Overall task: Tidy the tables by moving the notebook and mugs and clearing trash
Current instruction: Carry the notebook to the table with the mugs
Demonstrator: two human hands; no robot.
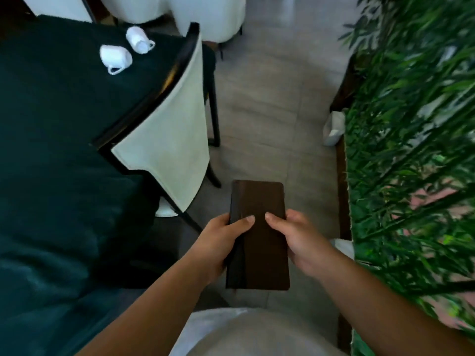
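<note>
I hold a dark brown closed notebook (257, 201) in front of me over the floor. My left hand (221, 237) grips its left edge, thumb on the cover. My right hand (295, 235) grips its right edge, thumb also on top. Two white mugs stand upside down on the dark green table (51, 124) at the upper left: one nearer mug (115, 57) and one farther mug (138, 40), apart from each other. A crumpled white piece of trash (334, 128) lies on the floor by the planter edge.
A black-framed chair with a cream back (167, 140) stands pushed against the table's right side. Green leafy plants (411, 150) in a dark wooden planter fill the right side. Grey tiled floor (272, 98) runs between them. White upholstered chairs (205, 14) stand at the top.
</note>
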